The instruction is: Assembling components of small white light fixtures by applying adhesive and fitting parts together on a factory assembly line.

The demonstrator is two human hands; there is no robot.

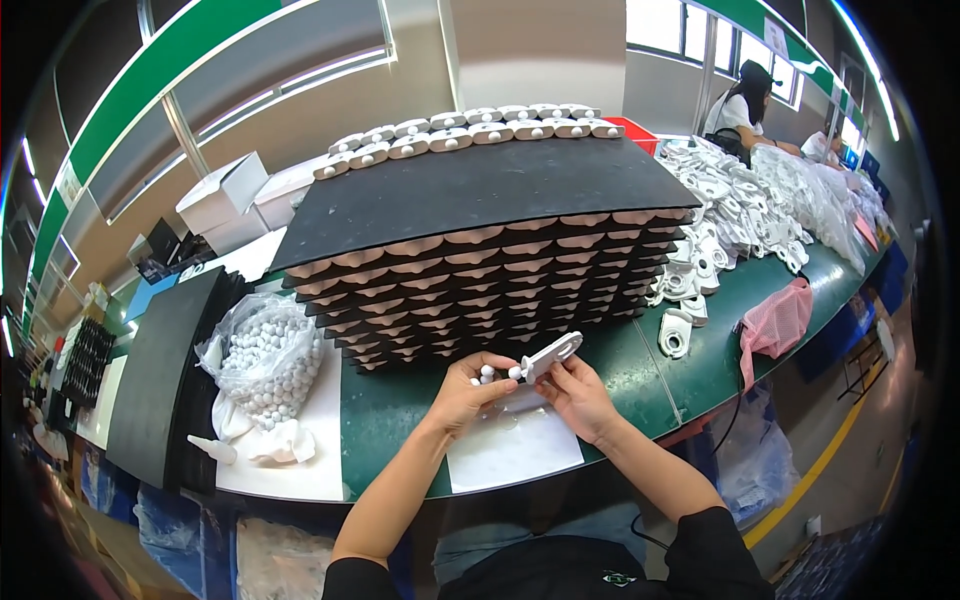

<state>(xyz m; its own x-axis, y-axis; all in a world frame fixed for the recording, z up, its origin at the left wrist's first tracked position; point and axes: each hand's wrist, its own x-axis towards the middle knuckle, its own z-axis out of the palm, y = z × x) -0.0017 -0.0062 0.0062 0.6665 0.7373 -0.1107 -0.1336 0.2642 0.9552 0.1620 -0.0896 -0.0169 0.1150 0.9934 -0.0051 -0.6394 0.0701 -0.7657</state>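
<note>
Over the front of the green bench, my right hand (578, 398) grips a white plastic part (553, 354) with a rounded, slotted end pointing up and away. My left hand (470, 397) is closed around a few small white balls (487, 372). Its fingertips press one white ball (515, 372) at the near end of the part; whether it is seated there I cannot tell. Under both hands lies a white sheet (515, 455). Just beyond them stands a tall stack of black boards (490, 185) with pale parts layered between.
On the left, a clear bag of white balls (268, 350) sits by a small white bottle (212, 448) and upright black boards (165, 375). White parts (715, 215) are heaped at right, near a pink mesh cloth (775, 318). Another person (745, 110) sits at the far right.
</note>
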